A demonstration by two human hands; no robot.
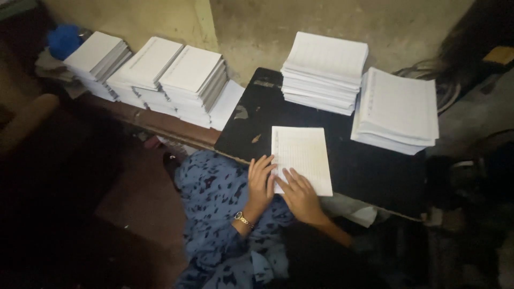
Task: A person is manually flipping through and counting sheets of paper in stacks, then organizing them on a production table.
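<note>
2 hands on ruled sheet (301, 159) at black board (369, 171) near edge | L hand (261, 181) flat, fingers spread, on left edge | R hand (300, 194) flat, pressing lower corner | step: squaring sheet, prob. | next: needs pinch grip at edge.

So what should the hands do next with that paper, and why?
Probably square up the small stack of sheets on the black board. The left hand and right hand both rest flat at its near left corner, so nudging the edges even looks like the natural small move.
</note>
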